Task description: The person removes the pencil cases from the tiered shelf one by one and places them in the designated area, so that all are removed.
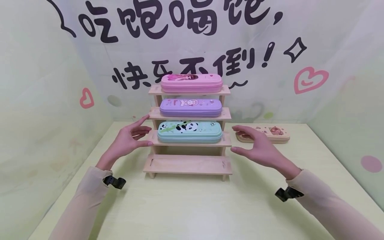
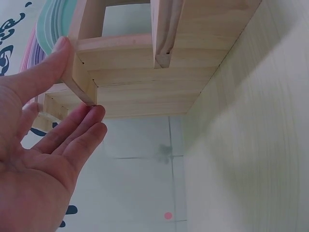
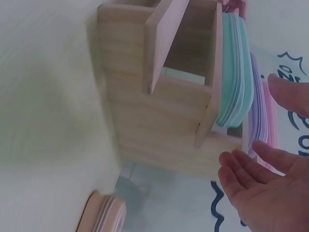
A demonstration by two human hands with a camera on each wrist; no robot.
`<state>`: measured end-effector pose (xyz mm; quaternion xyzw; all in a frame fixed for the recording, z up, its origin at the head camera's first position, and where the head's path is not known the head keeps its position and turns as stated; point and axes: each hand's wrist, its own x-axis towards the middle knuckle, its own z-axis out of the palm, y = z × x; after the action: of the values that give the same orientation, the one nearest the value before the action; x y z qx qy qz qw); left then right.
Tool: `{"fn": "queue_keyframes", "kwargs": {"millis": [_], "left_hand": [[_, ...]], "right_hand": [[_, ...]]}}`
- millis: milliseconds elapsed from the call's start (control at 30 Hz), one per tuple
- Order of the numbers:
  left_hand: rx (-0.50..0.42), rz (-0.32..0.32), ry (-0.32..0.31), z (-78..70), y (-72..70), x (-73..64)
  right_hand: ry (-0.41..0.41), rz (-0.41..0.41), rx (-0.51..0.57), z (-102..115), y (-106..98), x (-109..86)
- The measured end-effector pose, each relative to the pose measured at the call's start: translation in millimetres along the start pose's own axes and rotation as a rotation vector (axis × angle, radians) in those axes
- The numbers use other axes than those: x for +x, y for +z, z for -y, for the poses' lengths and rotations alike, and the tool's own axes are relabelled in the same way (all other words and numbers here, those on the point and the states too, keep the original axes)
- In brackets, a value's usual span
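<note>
A wooden stepped display rack [image 1: 187,164] stands on the table, its steps rising to the back. On its steps lie a teal pencil case [image 1: 192,132] with pandas, a purple pencil case [image 1: 190,107] behind it and a pink pencil case [image 1: 192,84] on top. The lowest step is bare. My left hand [image 1: 127,140] pinches the end of the teal case's step, thumb above and fingertips underneath in the left wrist view. Just off the rack's right side, my right hand [image 1: 259,146] holds nothing, fingers spread from the thumb.
A beige pencil case [image 1: 277,135] lies on the table [image 1: 192,206] at the back right, partly behind my right hand. Behind the rack hangs a white cloth [image 1: 255,86] with large black lettering, and pale walls stand at both sides.
</note>
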<state>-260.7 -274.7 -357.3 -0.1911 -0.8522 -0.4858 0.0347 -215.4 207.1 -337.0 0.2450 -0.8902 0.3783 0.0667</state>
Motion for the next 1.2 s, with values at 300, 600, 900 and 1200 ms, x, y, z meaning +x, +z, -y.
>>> {"fn": "queue_keyframes", "kwargs": {"millis": [300,600,900,1200], "left_hand": [[-0.002,0.006,-0.001,1.4,-0.2,-0.7],[-0.002,0.004,-0.011,-0.2,0.2,1.0],[-0.011,-0.005,-0.015,1.8,-0.3,0.4],[-0.013,-0.005,-0.014,1.0,-0.4,0.3]], "right_hand": [[0.015,0.046,0.049,14.7,17.7,25.8],[-0.011,0.013,0.101,15.0,29.8,40.1],[-0.028,-0.001,0.126,16.3,34.8,43.2],[0.014,0.027,0.011,21.0,37.3,48.7]]}}
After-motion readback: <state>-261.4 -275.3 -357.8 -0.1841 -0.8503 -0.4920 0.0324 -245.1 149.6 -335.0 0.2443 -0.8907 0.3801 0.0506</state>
